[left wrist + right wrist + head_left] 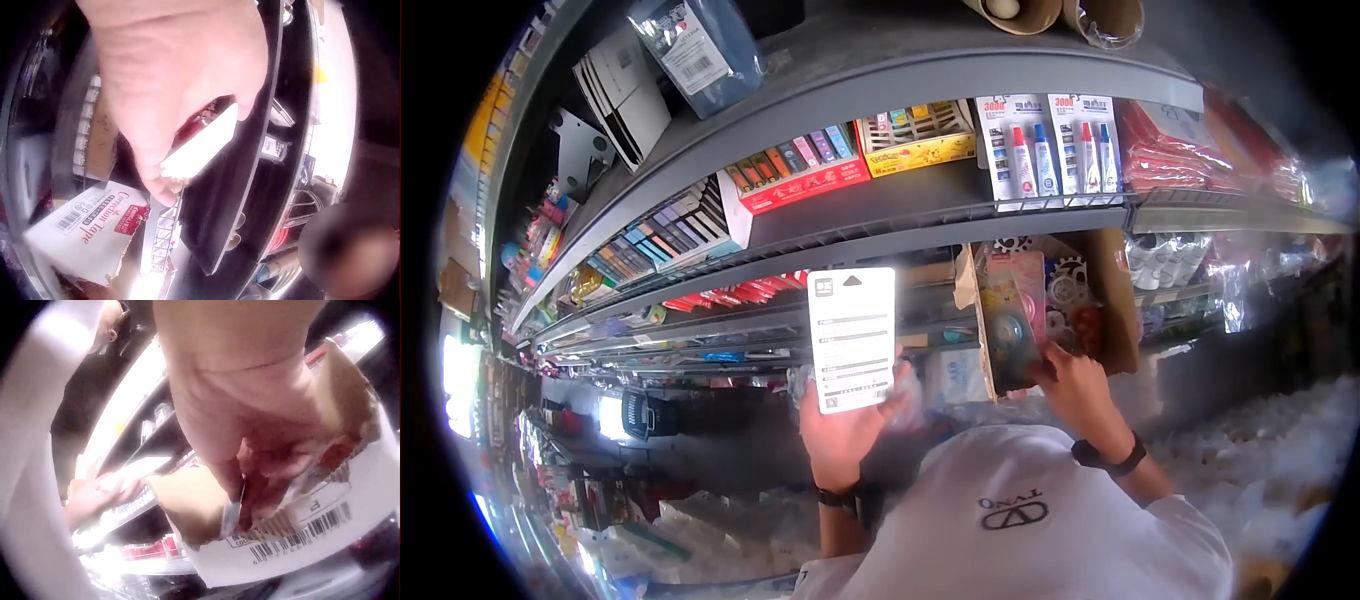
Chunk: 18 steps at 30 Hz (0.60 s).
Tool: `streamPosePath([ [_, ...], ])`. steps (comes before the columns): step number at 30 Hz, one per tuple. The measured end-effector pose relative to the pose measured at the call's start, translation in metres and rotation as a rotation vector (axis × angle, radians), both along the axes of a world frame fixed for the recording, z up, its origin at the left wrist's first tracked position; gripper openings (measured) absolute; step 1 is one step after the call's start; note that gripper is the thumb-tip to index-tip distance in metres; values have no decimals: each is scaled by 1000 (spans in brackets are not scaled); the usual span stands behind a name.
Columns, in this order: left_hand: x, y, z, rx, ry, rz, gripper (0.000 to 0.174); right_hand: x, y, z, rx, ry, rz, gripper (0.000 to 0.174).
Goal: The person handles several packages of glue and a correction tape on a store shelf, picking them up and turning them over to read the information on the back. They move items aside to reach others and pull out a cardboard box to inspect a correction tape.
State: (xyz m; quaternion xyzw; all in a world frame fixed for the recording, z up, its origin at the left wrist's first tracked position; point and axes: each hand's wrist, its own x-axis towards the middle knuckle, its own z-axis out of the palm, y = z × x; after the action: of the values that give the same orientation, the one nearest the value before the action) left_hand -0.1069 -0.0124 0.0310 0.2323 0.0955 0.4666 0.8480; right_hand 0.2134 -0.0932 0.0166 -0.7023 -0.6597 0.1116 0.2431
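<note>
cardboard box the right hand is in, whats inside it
Carded packs with gear-shaped pieces; the right hand pinches one blue-and-pink pack. The cardboard box wall hides anything deeper.

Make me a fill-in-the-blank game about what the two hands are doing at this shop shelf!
1. The left hand holds a flat ____ card with small print on it.
2. The right hand pinches a colourful pack inside a brown cardboard ____.
3. The label below the left hand reads "Correction ____".
Missing words: white; box; Tape.
</note>
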Motion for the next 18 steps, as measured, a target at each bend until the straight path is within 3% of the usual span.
streamPosePath([
  [4,6,-3,-1,43,29,-47,83,11,-5,14,-12,212,-181,21],
  [6,14,-7,3,99,108,-24,88,22,-11,18,54,542,-146,17],
  [7,17,-6,0,142,4,-72,87,26,-15,20,84,709,-128,15],
  [11,38,-10,11,265,91,-45,87,34,-29,49,78,1062,-134,16],
  [13,47,-12,16,302,151,-45,89,33,-30,54,99,1049,-150,16],
  [18,58,-18,26,288,339,-89,112,40,-30,54,128,1080,-111,16],
])
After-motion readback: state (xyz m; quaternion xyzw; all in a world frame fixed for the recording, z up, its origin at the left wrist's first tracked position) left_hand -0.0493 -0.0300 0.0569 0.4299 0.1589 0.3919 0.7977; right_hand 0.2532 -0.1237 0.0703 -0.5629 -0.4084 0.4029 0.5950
